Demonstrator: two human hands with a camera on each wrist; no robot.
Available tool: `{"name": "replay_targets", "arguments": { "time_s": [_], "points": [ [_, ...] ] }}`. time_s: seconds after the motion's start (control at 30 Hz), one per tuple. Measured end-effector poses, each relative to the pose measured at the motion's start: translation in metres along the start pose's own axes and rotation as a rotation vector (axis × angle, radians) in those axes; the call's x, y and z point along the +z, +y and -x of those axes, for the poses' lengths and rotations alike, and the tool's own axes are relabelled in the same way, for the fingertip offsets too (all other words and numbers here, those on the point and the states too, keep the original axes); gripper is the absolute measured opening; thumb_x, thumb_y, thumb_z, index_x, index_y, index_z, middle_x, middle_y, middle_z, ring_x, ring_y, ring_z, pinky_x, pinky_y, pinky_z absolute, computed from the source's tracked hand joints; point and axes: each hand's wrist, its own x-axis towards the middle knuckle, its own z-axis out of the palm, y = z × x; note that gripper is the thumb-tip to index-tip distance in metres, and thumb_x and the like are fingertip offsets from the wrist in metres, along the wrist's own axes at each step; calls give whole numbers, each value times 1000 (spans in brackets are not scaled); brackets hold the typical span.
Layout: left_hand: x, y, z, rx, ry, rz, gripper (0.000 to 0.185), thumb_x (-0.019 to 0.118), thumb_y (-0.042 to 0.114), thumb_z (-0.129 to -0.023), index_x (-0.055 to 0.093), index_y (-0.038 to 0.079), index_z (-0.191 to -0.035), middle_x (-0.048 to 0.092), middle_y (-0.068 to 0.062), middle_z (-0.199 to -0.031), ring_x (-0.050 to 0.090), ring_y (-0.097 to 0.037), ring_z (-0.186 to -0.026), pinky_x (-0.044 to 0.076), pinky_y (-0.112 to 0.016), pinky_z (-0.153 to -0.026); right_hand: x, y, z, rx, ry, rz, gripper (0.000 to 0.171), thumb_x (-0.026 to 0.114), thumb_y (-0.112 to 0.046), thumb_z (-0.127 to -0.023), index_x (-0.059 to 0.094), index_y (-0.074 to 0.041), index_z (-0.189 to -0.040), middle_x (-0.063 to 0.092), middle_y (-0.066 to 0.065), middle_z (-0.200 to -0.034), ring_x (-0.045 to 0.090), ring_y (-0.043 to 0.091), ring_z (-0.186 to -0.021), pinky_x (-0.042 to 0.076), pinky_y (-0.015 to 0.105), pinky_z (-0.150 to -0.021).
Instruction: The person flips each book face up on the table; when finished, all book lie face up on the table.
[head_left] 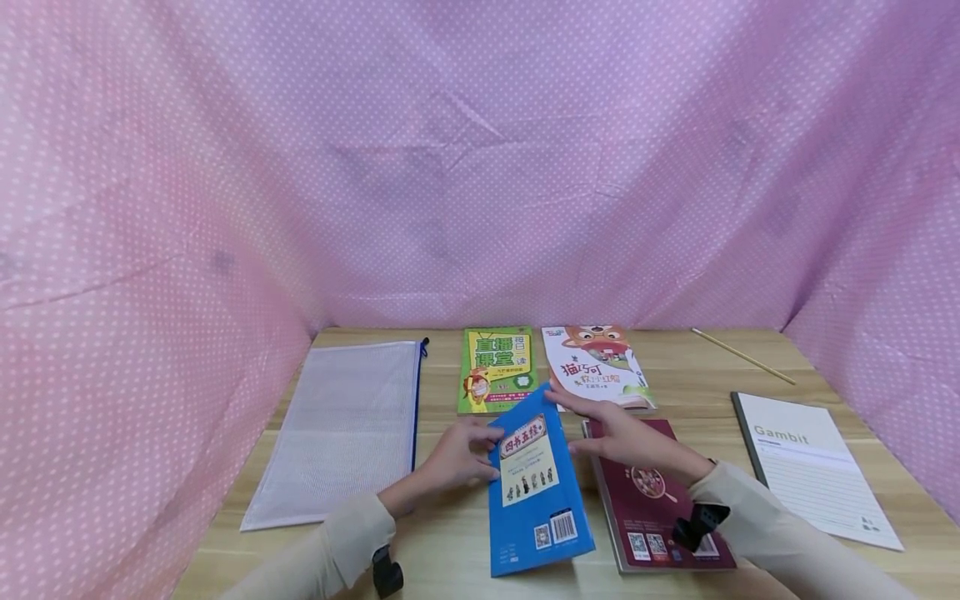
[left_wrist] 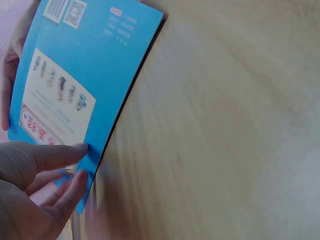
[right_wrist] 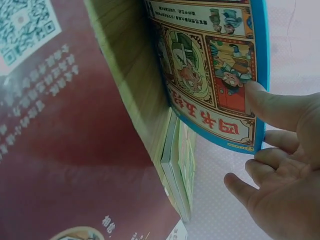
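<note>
Pink dotted cloth walls in your wooden table [head_left: 450,550], where your left hand [head_left: 457,457] pinches the blue paperback book's [head_left: 534,492] left edge and your right hand [head_left: 622,437] props its tilted far end with straight fingers. You seem mid-lift or mid-flip; next, keep both edges supported above the maroon book [head_left: 660,508].

Mesh pouch [head_left: 345,429] far left; blue book [head_left: 534,487] centre, lined notebook [head_left: 813,467] far right.
</note>
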Motion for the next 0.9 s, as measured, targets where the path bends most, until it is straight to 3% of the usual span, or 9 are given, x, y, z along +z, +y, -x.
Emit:
{"name": "replay_targets", "arguments": {
  "time_s": [0.2, 0.47, 0.73, 0.9],
  "points": [
    [10, 8, 0, 52, -37, -37, 49, 82, 10, -86, 68, 9, -133, 61, -4, -116, 58, -19, -106, 60, -22, -83, 1, 0, -1, -14, -23, -5, 75, 72, -15, -95, 36, -17, -160, 27, 14, -168, 29, 44, -152, 39, 59, -115],
    [15, 13, -4, 67, -52, -65, 48, 77, 26, -93, 65, 12, -138, 65, -2, -117, 59, -15, -105, 54, -24, -88, 6, 2, -2, -63, -6, 20, 73, 74, -14, -93, 38, -7, -157, 30, 18, -166, 30, 46, -150, 43, 56, -112],
    [18, 18, -3, 76, -99, 70, 50, 66, 35, -100, 58, 14, -145, 65, -2, -124, 58, -16, -110, 54, -26, -92, 13, -4, -9, -71, 7, -3, 72, 74, -17, -93, 41, -10, -156, 32, 18, -164, 29, 45, -151, 37, 60, -115],
    [17, 24, 1, 60, -113, 161, 53, 63, 35, -102, 52, 17, -150, 62, -6, -138, 58, -22, -123, 55, -39, -102, 14, -12, -10, -41, 23, -8, 73, 74, -19, -94, 40, -16, -158, 32, 17, -165, 33, 45, -149, 39, 63, -114]
  ]
}}
